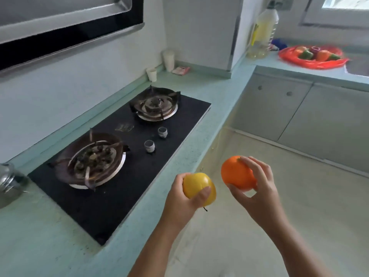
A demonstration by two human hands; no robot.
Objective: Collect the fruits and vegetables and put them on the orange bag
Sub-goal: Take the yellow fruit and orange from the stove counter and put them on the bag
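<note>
— What have we got in hand?
— Our left hand (180,193) is wrapped around a yellow apple (198,187), stem pointing down; our right hand (257,183) grips an orange (235,172), both over the floor beside the counter (175,194).
— And the orange bag (313,56)?
— Far off on the other counter, holding blurred produce we can't identify.
— Any writing?
— A gold mark on the stove (123,156), unreadable.

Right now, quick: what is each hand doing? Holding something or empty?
Left hand: closed around a yellow apple.
Right hand: closed around an orange.
</note>
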